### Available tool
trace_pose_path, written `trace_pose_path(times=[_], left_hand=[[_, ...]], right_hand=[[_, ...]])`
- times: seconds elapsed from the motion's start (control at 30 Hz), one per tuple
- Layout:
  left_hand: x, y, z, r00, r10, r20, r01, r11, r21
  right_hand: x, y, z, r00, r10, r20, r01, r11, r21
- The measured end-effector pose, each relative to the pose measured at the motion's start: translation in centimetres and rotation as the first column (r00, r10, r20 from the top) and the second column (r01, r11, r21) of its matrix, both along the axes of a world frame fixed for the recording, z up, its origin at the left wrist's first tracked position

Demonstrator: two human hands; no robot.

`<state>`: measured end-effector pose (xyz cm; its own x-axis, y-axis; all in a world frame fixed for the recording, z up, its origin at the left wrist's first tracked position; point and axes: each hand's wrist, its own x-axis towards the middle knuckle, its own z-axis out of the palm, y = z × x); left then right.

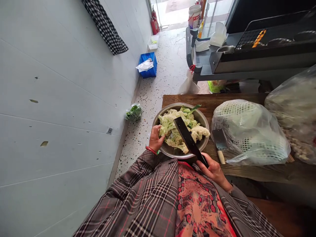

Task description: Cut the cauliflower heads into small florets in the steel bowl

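Observation:
A steel bowl (206, 119) full of pale cauliflower pieces (172, 117), some with green stems, sits at the left end of the wooden table. At the bowl's left rim, my left hand (156, 140) has its fingers closed on a piece of cauliflower, partly hidden by them. My right hand (211, 168) grips the handle end of a dark, straight knife (187, 136). Its blade slants up and left over the bowl, above the cauliflower.
Right of the bowl lie a cleaver (219, 140) with a pale handle and a plastic bag (249, 131) around a white mesh basket. Another bag (293, 112) is beyond. A dark cart (256, 62) stands behind. On the floor are a blue crate (152, 69) and bagged greens (133, 112).

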<state>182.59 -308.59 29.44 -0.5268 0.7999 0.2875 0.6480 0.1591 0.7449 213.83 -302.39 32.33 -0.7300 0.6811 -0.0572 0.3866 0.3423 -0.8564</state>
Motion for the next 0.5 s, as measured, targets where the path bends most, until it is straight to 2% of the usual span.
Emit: trace_pose_path(times=[0.07, 0.13, 0.23, 0.4, 0.5], left_hand=[[0.3, -0.4, -1.3, 1.0, -0.017, -0.007, 0.017, 1.0, -0.018], [0.3, -0.7, -1.9, 1.0, 0.005, -0.018, -0.006, 0.999, -0.036], [0.1, -1.1, -1.9, 0.997, -0.021, -0.068, 0.018, 0.999, -0.051], [0.3, -1.1, -1.2, 0.962, -0.189, -0.197, 0.184, 0.982, -0.044], [0.5, -1.0, -1.4, 0.95, -0.204, -0.235, 0.197, 0.979, -0.054]], right_hand=[[-0.8, 0.2, 0.0, 0.999, 0.032, 0.007, -0.032, 0.999, 0.002], [-1.5, 0.5, -0.1, 0.998, 0.05, 0.031, -0.05, 0.999, 0.006], [-2.5, 0.8, -0.1, 0.997, 0.051, 0.061, -0.052, 0.998, 0.023], [-3.2, 1.0, 0.2, 0.996, 0.084, 0.034, -0.085, 0.996, 0.028], [-3.4, 1.1, -0.1, 0.992, 0.111, 0.063, -0.112, 0.994, 0.01]])
